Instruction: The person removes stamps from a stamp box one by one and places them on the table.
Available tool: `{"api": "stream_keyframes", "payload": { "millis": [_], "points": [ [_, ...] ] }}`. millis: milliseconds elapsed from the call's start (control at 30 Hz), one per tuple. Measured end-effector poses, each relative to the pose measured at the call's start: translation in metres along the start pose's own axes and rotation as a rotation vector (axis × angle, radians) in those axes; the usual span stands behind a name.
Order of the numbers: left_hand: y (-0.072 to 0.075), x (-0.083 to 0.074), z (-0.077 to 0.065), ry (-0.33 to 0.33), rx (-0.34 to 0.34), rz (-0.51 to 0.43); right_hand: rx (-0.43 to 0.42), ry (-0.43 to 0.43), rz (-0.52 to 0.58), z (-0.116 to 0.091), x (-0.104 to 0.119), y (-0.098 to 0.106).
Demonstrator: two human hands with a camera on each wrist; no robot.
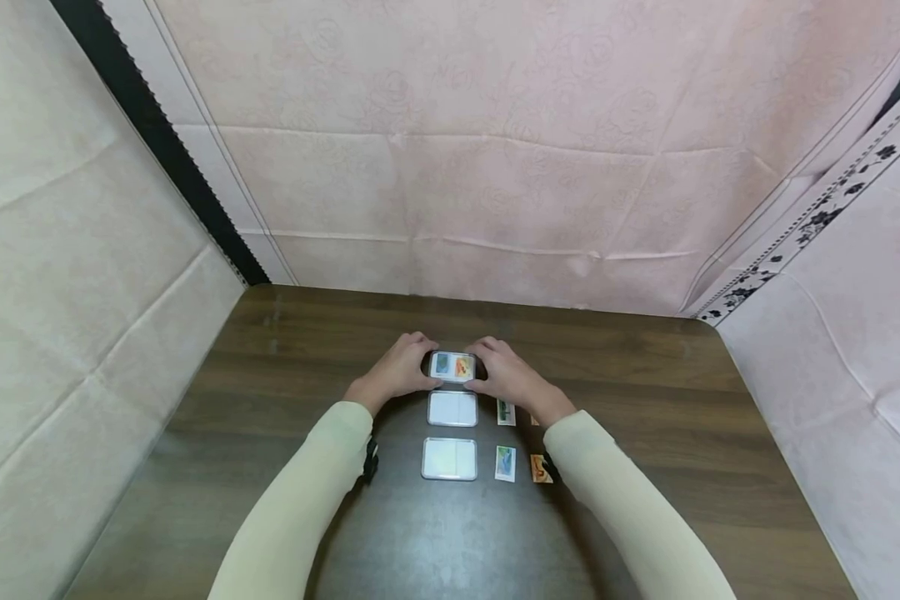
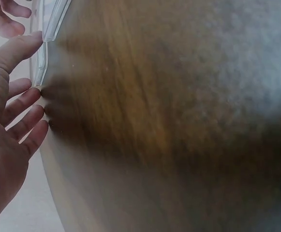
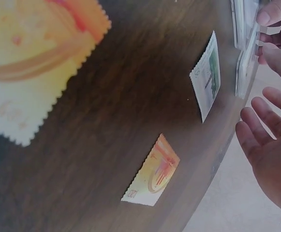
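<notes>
At the far end of a row of clear plastic cases, the small flat case [image 1: 453,367] has two postage stamps in it, one bluish and one orange. My left hand [image 1: 399,368] holds this case by its left end, thumb at the near corner and fingertips at the far one. On the right end, my right hand [image 1: 512,372] holds it the same way. In the right wrist view, the right thumb [image 3: 278,62] lies against the case edge, with the other fingers spread. Nearer to me lie a second case [image 1: 452,409] and a third case [image 1: 449,459], both showing white inside.
Right of the cases, loose stamps lie on the wooden table [image 1: 285,392]: a green one [image 1: 506,413], a blue-green one [image 1: 505,464] and an orange one [image 1: 540,469]. Another orange stamp [image 3: 155,173] is partly hidden by the right arm in the head view. Pale cloth [image 1: 450,192] hangs behind the table.
</notes>
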State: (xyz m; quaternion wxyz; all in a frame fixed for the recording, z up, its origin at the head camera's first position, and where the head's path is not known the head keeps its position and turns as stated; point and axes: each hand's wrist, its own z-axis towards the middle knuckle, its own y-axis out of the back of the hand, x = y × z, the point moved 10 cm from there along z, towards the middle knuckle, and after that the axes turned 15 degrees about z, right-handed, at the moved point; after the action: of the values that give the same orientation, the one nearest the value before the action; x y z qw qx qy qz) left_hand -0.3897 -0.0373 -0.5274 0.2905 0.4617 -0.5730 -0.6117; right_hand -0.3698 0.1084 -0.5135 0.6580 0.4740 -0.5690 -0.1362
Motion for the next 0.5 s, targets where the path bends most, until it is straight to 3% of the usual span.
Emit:
{"api": "stream_keyframes", "payload": {
  "millis": [500],
  "points": [
    [-0.002, 0.0, 0.003, 0.003, -0.012, 0.004, 0.032, -0.088, 0.032, 0.01, -0.014, -0.01]
  ]
}}
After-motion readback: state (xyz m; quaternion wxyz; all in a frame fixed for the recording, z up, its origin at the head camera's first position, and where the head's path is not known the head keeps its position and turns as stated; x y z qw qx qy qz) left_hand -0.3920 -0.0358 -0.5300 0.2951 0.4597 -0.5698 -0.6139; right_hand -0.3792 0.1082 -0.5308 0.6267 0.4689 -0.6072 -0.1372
